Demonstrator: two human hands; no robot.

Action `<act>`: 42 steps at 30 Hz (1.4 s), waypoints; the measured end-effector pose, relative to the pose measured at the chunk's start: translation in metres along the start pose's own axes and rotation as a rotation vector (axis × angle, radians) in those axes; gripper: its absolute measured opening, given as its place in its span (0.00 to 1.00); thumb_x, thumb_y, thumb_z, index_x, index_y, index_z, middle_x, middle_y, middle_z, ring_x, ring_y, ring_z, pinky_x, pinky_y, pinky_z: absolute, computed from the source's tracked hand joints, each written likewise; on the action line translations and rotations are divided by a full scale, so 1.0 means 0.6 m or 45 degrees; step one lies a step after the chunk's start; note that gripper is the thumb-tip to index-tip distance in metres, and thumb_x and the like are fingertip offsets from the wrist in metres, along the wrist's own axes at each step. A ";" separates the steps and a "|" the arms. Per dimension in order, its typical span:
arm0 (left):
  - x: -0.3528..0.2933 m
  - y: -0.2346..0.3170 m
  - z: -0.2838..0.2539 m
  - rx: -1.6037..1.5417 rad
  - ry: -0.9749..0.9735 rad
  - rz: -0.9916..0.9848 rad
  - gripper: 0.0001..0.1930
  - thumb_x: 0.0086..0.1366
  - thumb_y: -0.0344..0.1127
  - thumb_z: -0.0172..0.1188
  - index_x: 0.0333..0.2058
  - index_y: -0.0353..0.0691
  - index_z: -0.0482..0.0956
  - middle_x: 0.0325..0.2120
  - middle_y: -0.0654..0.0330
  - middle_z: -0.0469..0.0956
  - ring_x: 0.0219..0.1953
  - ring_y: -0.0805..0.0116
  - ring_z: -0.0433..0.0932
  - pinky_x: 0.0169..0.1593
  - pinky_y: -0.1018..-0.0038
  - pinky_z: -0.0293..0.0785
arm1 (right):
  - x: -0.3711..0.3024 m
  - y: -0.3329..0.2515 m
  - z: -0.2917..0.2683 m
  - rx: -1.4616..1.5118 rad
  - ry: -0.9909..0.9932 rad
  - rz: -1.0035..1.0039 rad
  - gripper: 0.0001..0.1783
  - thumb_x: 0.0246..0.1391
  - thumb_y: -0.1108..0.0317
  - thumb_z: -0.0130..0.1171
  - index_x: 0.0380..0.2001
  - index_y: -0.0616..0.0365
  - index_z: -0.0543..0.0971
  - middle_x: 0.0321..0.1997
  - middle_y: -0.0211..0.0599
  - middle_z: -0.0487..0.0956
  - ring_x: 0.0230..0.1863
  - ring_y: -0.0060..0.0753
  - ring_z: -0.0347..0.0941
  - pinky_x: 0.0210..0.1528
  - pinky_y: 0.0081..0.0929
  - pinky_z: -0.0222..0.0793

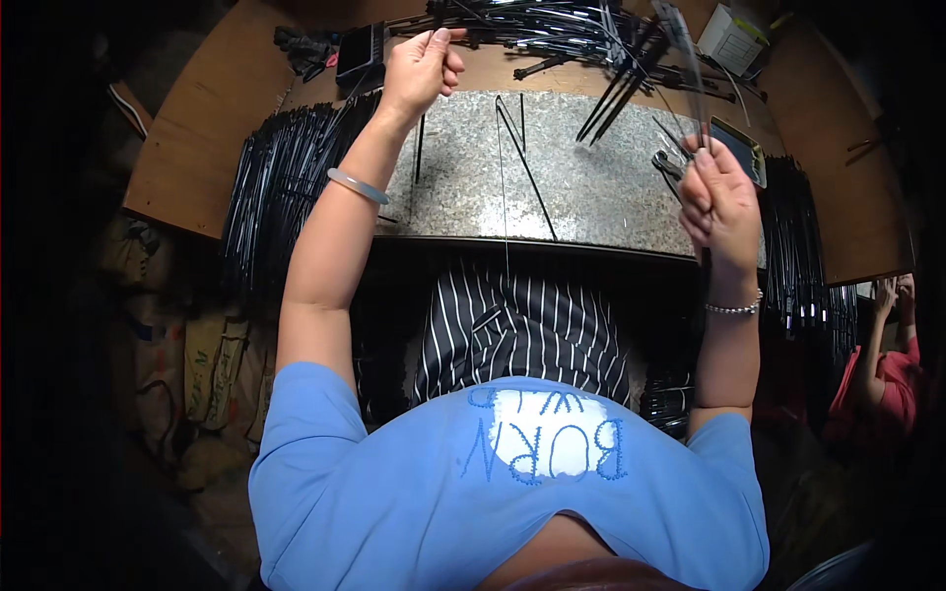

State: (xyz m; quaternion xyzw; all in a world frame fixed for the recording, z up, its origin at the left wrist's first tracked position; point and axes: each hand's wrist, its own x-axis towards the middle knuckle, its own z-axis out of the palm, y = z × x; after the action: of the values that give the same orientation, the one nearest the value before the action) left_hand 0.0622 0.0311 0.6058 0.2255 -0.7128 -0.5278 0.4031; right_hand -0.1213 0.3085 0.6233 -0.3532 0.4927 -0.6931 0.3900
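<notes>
My left hand (424,74) is raised over the left of the speckled grey work surface (453,212), fingers curled closed. What it holds, if anything, is hidden; a thin black rod (421,148) shows just below it. On the right, my right hand (724,197) is closed around a small bunch of thin black rods (682,49) that stick up past the far edge and look blurred. Between the hands, a bent black rod (527,182) rests on the surface. Pliers (667,163) lie just left of my right hand.
Bundles of black rods hang at the left (286,187) and right (791,241) of the bench. More rods are heaped along the back (532,25). A dark tray (360,54) and a white box (732,39) stand there. Another person's arm (872,355) shows at far right.
</notes>
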 end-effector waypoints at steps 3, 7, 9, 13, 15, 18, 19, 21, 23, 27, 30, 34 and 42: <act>0.015 -0.005 -0.025 0.074 0.096 -0.094 0.18 0.70 0.43 0.45 0.43 0.34 0.75 0.23 0.59 0.76 0.18 0.77 0.71 0.20 0.84 0.70 | -0.008 -0.011 -0.019 0.005 0.017 -0.019 0.13 0.64 0.68 0.42 0.47 0.63 0.68 0.14 0.19 0.59 0.08 0.06 0.43 0.07 0.07 0.39; 0.024 -0.001 -0.047 -0.105 0.419 -0.262 0.21 0.71 0.46 0.40 0.45 0.34 0.73 0.25 0.56 0.76 0.19 0.76 0.73 0.20 0.82 0.71 | -0.023 -0.005 -0.027 -0.016 -0.024 -0.015 0.11 0.63 0.68 0.43 0.45 0.62 0.69 0.14 0.19 0.61 0.09 0.07 0.46 0.08 0.07 0.41; 0.035 -0.009 -0.094 -0.191 0.482 -0.332 0.24 0.71 0.49 0.37 0.47 0.33 0.71 0.25 0.56 0.74 0.19 0.76 0.70 0.19 0.84 0.67 | -0.030 -0.007 -0.025 -0.015 -0.020 -0.009 0.11 0.63 0.68 0.43 0.45 0.62 0.69 0.14 0.19 0.61 0.09 0.07 0.46 0.08 0.07 0.41; 0.026 -0.001 -0.086 -0.466 0.219 -0.352 0.23 0.71 0.48 0.37 0.48 0.34 0.70 0.24 0.60 0.70 0.18 0.77 0.66 0.19 0.85 0.65 | -0.034 -0.013 -0.027 -0.010 0.028 -0.011 0.11 0.63 0.69 0.43 0.45 0.62 0.69 0.14 0.19 0.61 0.09 0.07 0.46 0.08 0.08 0.41; 0.015 0.007 -0.073 -0.653 0.026 -0.365 0.22 0.71 0.48 0.37 0.48 0.34 0.70 0.22 0.62 0.67 0.18 0.78 0.64 0.20 0.85 0.63 | -0.029 0.000 -0.015 -0.012 0.061 -0.029 0.11 0.63 0.68 0.43 0.45 0.61 0.70 0.14 0.19 0.62 0.09 0.07 0.46 0.08 0.08 0.41; -0.006 0.038 -0.025 -0.904 -0.139 -0.353 0.19 0.71 0.45 0.38 0.48 0.35 0.68 0.21 0.66 0.64 0.19 0.79 0.62 0.22 0.85 0.62 | -0.019 0.023 -0.005 -0.030 0.073 -0.046 0.11 0.64 0.67 0.44 0.45 0.61 0.70 0.15 0.20 0.63 0.09 0.08 0.47 0.09 0.09 0.42; -0.015 0.061 0.015 -0.968 -0.107 -0.328 0.17 0.71 0.43 0.40 0.47 0.36 0.68 0.21 0.66 0.63 0.20 0.79 0.62 0.23 0.85 0.63 | -0.017 0.030 -0.001 -0.034 0.074 -0.075 0.12 0.64 0.67 0.44 0.45 0.61 0.69 0.15 0.21 0.62 0.09 0.08 0.47 0.08 0.08 0.41; -0.032 0.077 0.068 -0.985 -0.168 -0.297 0.14 0.71 0.40 0.41 0.46 0.36 0.67 0.22 0.65 0.65 0.22 0.78 0.64 0.25 0.83 0.66 | -0.019 0.037 0.009 -0.056 0.091 -0.119 0.12 0.64 0.67 0.44 0.45 0.61 0.69 0.15 0.21 0.63 0.09 0.08 0.48 0.09 0.08 0.42; -0.046 0.067 0.105 -0.896 -0.224 -0.320 0.11 0.70 0.36 0.42 0.44 0.36 0.66 0.24 0.62 0.67 0.26 0.76 0.68 0.28 0.78 0.72 | -0.019 0.043 0.020 -0.070 0.090 -0.161 0.11 0.64 0.66 0.44 0.45 0.61 0.69 0.16 0.22 0.64 0.10 0.08 0.49 0.09 0.08 0.42; -0.096 -0.019 0.199 -0.794 -0.121 -0.850 0.09 0.68 0.33 0.44 0.43 0.33 0.64 0.32 0.55 0.70 0.36 0.63 0.75 0.39 0.67 0.82 | -0.018 0.050 0.026 0.023 0.101 -0.182 0.12 0.64 0.66 0.45 0.45 0.61 0.69 0.16 0.24 0.67 0.10 0.08 0.50 0.09 0.08 0.44; -0.112 -0.095 0.181 -0.671 -0.088 -0.964 0.08 0.68 0.32 0.44 0.41 0.33 0.66 0.36 0.50 0.73 0.39 0.62 0.78 0.37 0.66 0.83 | -0.022 0.047 0.027 0.000 0.089 -0.199 0.12 0.64 0.66 0.45 0.45 0.61 0.69 0.17 0.25 0.67 0.10 0.09 0.51 0.09 0.08 0.45; -0.106 -0.101 0.067 -0.292 0.103 -0.935 0.08 0.68 0.32 0.45 0.40 0.34 0.67 0.37 0.52 0.74 0.38 0.63 0.78 0.34 0.67 0.83 | -0.030 0.038 0.023 -0.034 0.084 -0.214 0.12 0.64 0.66 0.45 0.45 0.62 0.69 0.17 0.25 0.68 0.10 0.09 0.52 0.09 0.08 0.47; -0.081 0.016 0.039 -0.363 0.034 -0.497 0.08 0.66 0.33 0.48 0.39 0.35 0.69 0.26 0.62 0.69 0.28 0.73 0.75 0.31 0.78 0.81 | -0.029 0.050 0.031 -0.118 0.075 -0.230 0.12 0.64 0.66 0.43 0.45 0.63 0.68 0.20 0.29 0.71 0.11 0.11 0.55 0.11 0.08 0.52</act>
State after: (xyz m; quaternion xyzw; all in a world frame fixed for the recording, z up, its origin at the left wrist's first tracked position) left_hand 0.0719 0.0839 0.5954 0.3067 -0.5687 -0.6880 0.3305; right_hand -0.0915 0.3100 0.5978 -0.3932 0.5015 -0.7121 0.2945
